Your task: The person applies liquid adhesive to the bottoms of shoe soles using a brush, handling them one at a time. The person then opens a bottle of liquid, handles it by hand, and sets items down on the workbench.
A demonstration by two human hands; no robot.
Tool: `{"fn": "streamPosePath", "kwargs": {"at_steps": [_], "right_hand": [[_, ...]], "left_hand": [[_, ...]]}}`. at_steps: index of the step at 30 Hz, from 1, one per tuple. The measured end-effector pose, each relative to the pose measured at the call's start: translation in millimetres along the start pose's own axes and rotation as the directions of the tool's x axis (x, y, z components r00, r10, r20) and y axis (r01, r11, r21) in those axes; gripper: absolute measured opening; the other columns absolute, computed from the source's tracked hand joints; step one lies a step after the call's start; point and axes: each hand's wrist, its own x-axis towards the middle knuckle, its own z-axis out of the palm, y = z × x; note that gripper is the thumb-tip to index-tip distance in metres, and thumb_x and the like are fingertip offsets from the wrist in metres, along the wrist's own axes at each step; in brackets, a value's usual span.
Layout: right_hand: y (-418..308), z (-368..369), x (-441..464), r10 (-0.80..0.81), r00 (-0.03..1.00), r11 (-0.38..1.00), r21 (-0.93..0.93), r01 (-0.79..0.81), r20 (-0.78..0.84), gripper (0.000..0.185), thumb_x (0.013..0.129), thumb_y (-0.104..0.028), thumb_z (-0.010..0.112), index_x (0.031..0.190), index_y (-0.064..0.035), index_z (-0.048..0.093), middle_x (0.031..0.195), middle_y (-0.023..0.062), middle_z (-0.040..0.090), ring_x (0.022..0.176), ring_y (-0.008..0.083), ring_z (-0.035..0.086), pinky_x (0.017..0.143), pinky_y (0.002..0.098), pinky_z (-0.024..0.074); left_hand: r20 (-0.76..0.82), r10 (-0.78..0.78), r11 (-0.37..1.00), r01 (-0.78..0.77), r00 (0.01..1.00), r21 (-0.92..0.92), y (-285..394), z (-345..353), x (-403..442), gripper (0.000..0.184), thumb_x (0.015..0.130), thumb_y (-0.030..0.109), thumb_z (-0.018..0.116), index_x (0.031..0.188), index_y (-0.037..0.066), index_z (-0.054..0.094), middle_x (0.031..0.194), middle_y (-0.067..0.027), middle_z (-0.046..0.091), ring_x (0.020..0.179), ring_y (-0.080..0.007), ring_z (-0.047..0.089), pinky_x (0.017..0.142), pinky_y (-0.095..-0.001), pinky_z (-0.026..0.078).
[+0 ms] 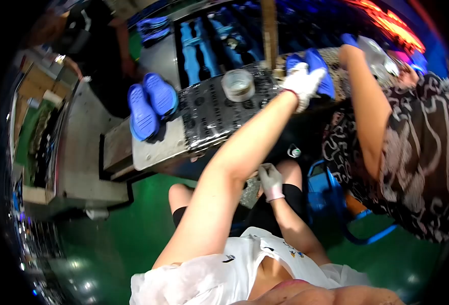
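Gloved left hand (301,84) on blue shoes (321,71), right of clear tub (238,85) on tabletop (156,152); can't tell if grip closed. Gloved right hand (271,183) near right knee (291,174), grip unclear.

The left hand (303,85) partly covers the blue shoes (320,65); what the clear tub (238,96) holds is too blurred to tell.

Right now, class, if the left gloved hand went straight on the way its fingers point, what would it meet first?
The left hand would most likely meet the blue shoes right ahead of it; it may already be touching them, since depth is unclear in this single view.
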Motion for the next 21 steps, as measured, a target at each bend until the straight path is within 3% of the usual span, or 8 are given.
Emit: {"fn": "streamPosePath", "kwargs": {"at_steps": [2,5,9,11,15,17,19,21], "right_hand": [[18.5,-13.1,8.5,-0.095,0.995,0.993,0.067,0.097,-0.034,0.02,0.086,-0.018,0.06,0.089,0.0011,0.064,0.074,0.0096,0.067,0.068,0.0154,0.064,0.065,0.0286,0.0496],[-28.3,19.7,10.6,-0.139,0.99,0.987,-0.088,0.136,-0.021,0.017,0.086,-0.017,0.061,0.088,-0.0003,0.065,0.073,0.0114,0.066,0.069,0.0188,0.065,0.065,0.0312,0.0495],[-3.9,30.9,16.4,-0.103,0.995,0.986,-0.129,0.101,-0.008,0.021,0.086,-0.023,0.061,0.088,-0.0033,0.066,0.077,0.0113,0.067,0.073,0.022,0.065,0.069,0.0328,0.0494],[11.0,28.6,21.9,-0.134,0.991,0.98,-0.152,0.131,-0.008,0.02,0.086,-0.023,0.061,0.086,-0.0039,0.065,0.073,0.01,0.065,0.069,0.0189,0.064,0.066,0.0311,0.049],[-21.7,26.7,13.9,-0.181,0.984,0.964,-0.199,0.176,-0.004,0.02,0.088,-0.023,0.061,0.08,-0.0049,0.063,0.062,0.0039,0.062,0.058,0.0139,0.06,0.058,0.0285,0.0462],[-25.8,31.4,15.5,-0.205,0.979,0.954,-0.227,0.197,-0.011,0.02,0.088,-0.023,0.061,0.08,-0.005,0.063,0.063,0.0043,0.062,0.058,0.0136,0.06,0.058,0.0285,0.0462],[-20.7,32.0,21.8,-0.186,0.982,0.964,-0.197,0.181,-0.007,0.02,0.087,-0.023,0.062,0.08,-0.0046,0.063,0.063,0.0041,0.063,0.059,0.0128,0.059,0.058,0.0282,0.0461],[-9.8,33.1,29.5,-0.171,0.985,0.974,-0.155,0.168,-0.005,0.02,0.087,-0.023,0.062,0.08,-0.0044,0.063,0.063,0.0036,0.062,0.058,0.012,0.058,0.057,0.0275,0.0458]], "left_hand": [[-0.067,0.234,0.966,-0.224,0.97,0.127,2.4,7.2,-9.5,0.065,0.084,0.048,0.06,0.126,-0.001,0.049,0.128,-0.0215,0.051,0.121,-0.0342,0.047,0.102,-0.0362,0.037],[-0.183,0.78,0.623,-0.717,0.598,0.312,-38.5,-46.3,-56.4,0.028,0.079,0.018,0.07,0.1,0.001,0.06,0.1,-0.0169,0.063,0.097,-0.0319,0.059,0.086,-0.0369,0.047],[-0.167,0.816,0.547,-0.646,0.553,0.532,-73.1,-150.3,-138.4,0.02,0.077,0.01,0.07,0.094,0.005,0.062,0.091,-0.0125,0.063,0.092,-0.0298,0.059,0.082,-0.0377,0.048],[-0.271,0.812,0.517,-0.419,0.517,0.747,-89.2,-215.8,-152.9,0.021,0.077,0.008,0.07,0.096,0.005,0.062,0.097,-0.0143,0.061,0.096,-0.0316,0.058,0.087,-0.0391,0.046],[-0.759,0.538,0.649,0.393,0.368,0.651,-158.1,-334.4,-146.6,0.035,0.085,0.034,0.06,0.108,0.006,0.063,0.119,-0.017,0.057,0.105,-0.0377,0.056,0.092,-0.0438,0.043],[-0.925,-0.064,0.763,0.616,0.374,0.196,-188.1,-359.8,-140.6,0.055,0.083,0.048,0.059,0.113,0.002,0.059,0.118,-0.0185,0.058,0.108,-0.0354,0.056,0.093,-0.0423,0.042],[-0.814,-0.29,0.714,0.68,0.503,0.166,-144.7,-357.7,-155.4,0.058,0.082,0.052,0.058,0.113,0.003,0.06,0.116,-0.0179,0.06,0.105,-0.0357,0.058,0.09,-0.0435,0.044],[-0.834,-0.27,0.792,0.604,0.48,0.091,-173.1,-368.8,-144.8,0.048,0.086,0.047,0.054,0.102,0.003,0.064,0.103,-0.0182,0.064,0.097,-0.0354,0.061,0.082,-0.0437,0.045]]}}
